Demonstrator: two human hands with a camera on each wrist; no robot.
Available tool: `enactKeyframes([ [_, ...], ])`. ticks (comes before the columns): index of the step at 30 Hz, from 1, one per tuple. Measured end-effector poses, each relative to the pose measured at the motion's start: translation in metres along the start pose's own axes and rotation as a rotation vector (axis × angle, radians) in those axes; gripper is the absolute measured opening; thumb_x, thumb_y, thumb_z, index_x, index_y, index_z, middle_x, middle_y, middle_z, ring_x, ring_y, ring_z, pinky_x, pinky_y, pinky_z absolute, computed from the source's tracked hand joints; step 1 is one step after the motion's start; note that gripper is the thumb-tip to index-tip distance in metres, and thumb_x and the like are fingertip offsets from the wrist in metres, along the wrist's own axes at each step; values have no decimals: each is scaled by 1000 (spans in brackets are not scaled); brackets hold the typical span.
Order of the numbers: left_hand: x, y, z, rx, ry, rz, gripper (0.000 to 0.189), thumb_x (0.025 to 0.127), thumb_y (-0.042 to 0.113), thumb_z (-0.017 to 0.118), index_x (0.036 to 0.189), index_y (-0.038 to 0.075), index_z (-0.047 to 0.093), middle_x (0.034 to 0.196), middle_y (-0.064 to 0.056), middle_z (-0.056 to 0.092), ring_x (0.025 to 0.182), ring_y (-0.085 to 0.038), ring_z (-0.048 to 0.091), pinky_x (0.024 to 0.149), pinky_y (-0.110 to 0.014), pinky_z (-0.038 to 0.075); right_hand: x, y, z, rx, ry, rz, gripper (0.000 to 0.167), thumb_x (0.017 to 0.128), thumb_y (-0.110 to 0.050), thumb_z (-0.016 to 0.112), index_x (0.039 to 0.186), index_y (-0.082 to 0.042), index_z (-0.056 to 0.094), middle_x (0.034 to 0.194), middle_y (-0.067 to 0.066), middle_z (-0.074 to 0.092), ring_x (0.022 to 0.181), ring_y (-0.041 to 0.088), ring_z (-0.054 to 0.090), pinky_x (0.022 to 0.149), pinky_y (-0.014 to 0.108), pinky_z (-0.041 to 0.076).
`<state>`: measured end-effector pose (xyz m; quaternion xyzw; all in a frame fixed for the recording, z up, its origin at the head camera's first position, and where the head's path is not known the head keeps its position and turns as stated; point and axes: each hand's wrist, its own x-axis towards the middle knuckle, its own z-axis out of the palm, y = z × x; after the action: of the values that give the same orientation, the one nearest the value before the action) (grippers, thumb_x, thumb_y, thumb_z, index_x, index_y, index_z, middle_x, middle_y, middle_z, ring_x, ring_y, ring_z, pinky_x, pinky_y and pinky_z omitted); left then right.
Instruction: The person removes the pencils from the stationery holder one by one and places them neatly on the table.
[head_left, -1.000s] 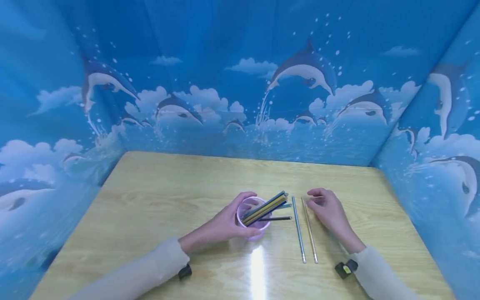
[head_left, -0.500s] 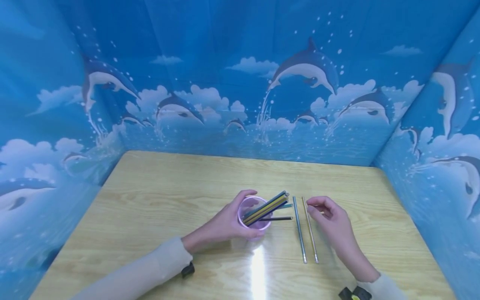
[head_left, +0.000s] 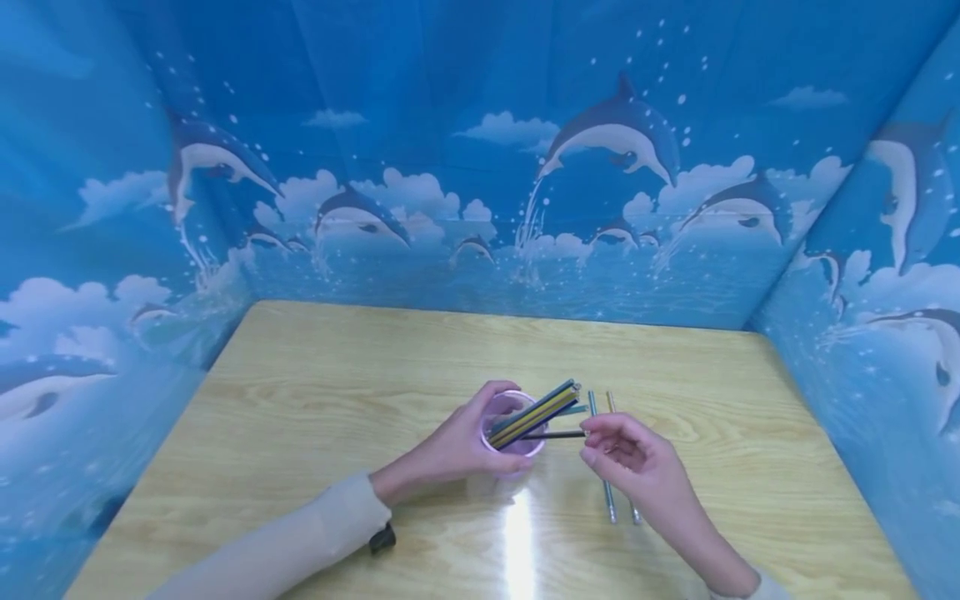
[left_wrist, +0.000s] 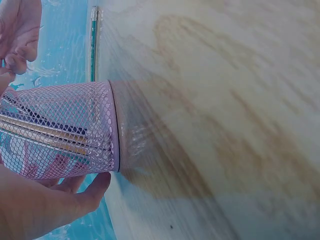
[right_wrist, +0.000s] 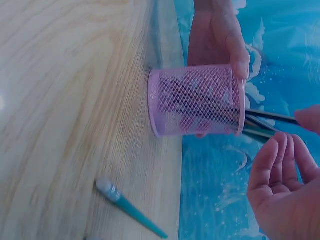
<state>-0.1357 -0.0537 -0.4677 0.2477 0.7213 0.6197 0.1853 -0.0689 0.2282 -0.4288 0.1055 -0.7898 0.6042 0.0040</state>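
My left hand [head_left: 453,450] grips a pink mesh pencil cup [left_wrist: 65,130] from its left side, keeping it on the table. A bundle of pencils [head_left: 534,417], yellow and dark blue among them, leans out to the right over the rim. One dark pencil [head_left: 558,434] sticks out lower, apart from the bundle. At its outer end is my right hand [head_left: 648,475], fingers bent and thumb apart from the index fingertip; no grip shows. Beneath this hand a teal pencil [head_left: 611,504] and a pale gold one [head_left: 611,400] lie side by side on the table, partly covered.
The wood-grain table [head_left: 360,375] is bordered by a blue dolphin-print curtain [head_left: 420,250] at the back and both sides. Light glares off the tabletop in front of the cup.
My right hand has moved left from beside the gold pencil, across both loose pencils, to the dark pencil's end. The left hand and cup have stayed nearly still.
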Motion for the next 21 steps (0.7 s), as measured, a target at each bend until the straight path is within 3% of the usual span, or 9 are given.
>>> enactKeyframes([
  [6, 0, 0, -2, -14, -9, -2, 89, 85, 15, 96, 156, 17, 42, 143, -4, 66, 126, -23, 67, 113, -43, 53, 2, -5, 11, 43, -30, -12, 33, 97, 0, 79, 129, -1, 72, 107, 19, 74, 96, 19, 73, 87, 30, 65],
  [11, 1, -1, -3, -3, -15, -14, 87, 86, 20, 96, 155, 23, 43, 142, -1, 67, 126, -20, 66, 116, -46, 49, 4, -7, 19, 73, 2, 0, 27, 98, 1, 79, 124, 2, 73, 109, 19, 74, 94, 18, 73, 86, 30, 65],
  [21, 0, 1, -2, 3, -16, -26, 90, 85, 19, 96, 156, 22, 41, 143, 1, 66, 129, -19, 65, 120, -49, 44, 3, -7, 21, 73, 99, -43, 22, 96, 7, 77, 118, 2, 75, 107, 15, 74, 92, 16, 73, 81, 27, 65],
])
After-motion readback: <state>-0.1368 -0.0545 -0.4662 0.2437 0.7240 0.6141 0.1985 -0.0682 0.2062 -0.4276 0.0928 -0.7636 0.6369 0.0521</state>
